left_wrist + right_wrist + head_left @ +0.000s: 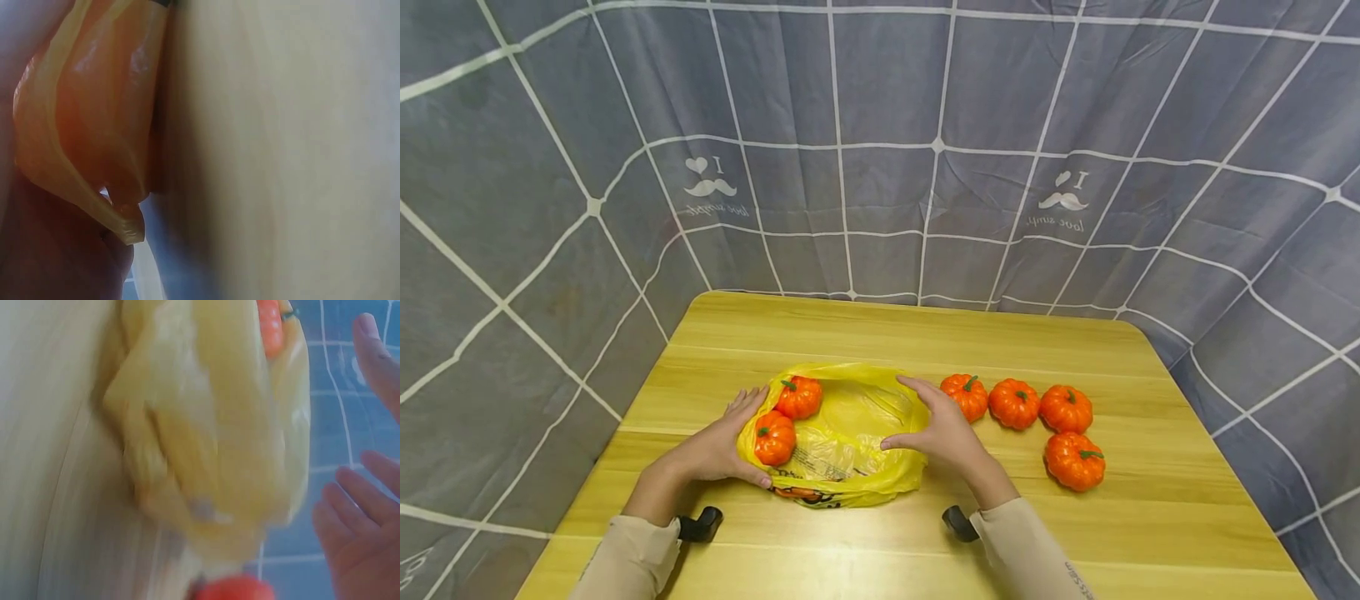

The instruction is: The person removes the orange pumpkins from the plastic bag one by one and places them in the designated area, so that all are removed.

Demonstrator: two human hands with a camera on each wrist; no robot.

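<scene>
A yellow plastic bag (pixel 868 417) lies on the table with its mouth spread wide. Inside its left end sit two small orange pumpkins, one pumpkin (pixel 800 397) at the back and another pumpkin (pixel 774 439) nearer me. My left hand (pixel 718 442) rests on the bag's left side, thumb and fingers extended around the bulge of the pumpkins. In the left wrist view, the bag's film (pixel 94 94) stretches over an orange pumpkin beside that hand. My right hand (pixel 943 429) stands at the bag's right rim, holding nothing; the right wrist view shows its fingers (pixel 359 515) spread apart from the bag.
Right of the bag, several more orange pumpkins lie on the wooden table (pixel 865 554): a back row with one pumpkin (pixel 1014 404) in its middle, and one pumpkin (pixel 1075 461) in front. A grey curtain (pixel 887 192) with white lines hangs behind and at both sides.
</scene>
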